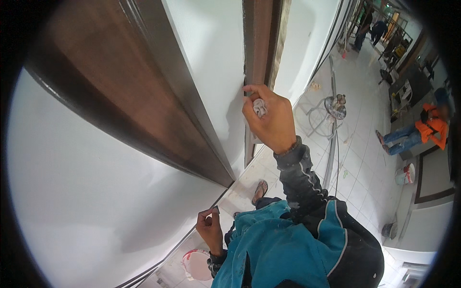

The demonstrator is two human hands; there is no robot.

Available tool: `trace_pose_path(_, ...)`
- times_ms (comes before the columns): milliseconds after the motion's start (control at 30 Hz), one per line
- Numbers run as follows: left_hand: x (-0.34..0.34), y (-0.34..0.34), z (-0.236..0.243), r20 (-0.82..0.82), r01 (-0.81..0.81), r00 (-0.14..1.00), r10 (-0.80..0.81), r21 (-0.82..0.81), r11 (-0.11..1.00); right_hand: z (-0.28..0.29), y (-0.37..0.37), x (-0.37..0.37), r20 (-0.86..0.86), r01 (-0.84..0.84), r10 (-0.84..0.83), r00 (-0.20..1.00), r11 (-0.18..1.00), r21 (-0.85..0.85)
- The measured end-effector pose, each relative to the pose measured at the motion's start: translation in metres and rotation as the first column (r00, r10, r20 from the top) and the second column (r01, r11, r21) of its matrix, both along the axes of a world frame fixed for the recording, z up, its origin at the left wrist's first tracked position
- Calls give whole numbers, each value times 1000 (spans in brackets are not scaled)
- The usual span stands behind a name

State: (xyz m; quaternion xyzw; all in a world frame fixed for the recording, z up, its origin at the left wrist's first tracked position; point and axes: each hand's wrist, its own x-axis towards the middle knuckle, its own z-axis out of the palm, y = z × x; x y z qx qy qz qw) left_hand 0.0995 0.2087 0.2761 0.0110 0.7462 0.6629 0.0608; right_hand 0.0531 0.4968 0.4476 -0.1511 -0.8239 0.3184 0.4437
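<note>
My right hand (276, 122) is raised in front of a narrow brown door frame (259, 53), its fingers curled round a crumpled pale rag (260, 108). The index finger and thumb point at the dark edge where the frame meets the white wall (211, 43); whether they touch it I cannot make out. Lower down, my left hand (210, 233) is closed beside the wall, pinching a small dark flat piece (215, 210) between thumb and fingertip. A broad brown panel with dark trim (129, 81) stands at the left.
A white bucket (197, 264) is on the floor by my left forearm. A round metal object with hoses (336, 106) lies on the tiled floor at right. Farther right are a person in orange (425, 127) and another bucket (406, 174). More people (370, 29) are at the back.
</note>
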Motion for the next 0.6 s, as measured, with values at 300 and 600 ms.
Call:
trace_pose_path(300,-7,12,3,15,46,999,-46,-8,999,-5,-12,11,-159,-324,286,945,884,-336)
trace_pose_path(600,-17,19,2,-1,96,995,-96,-28,995,0,2,7,-234,-394,337,912,879,-268)
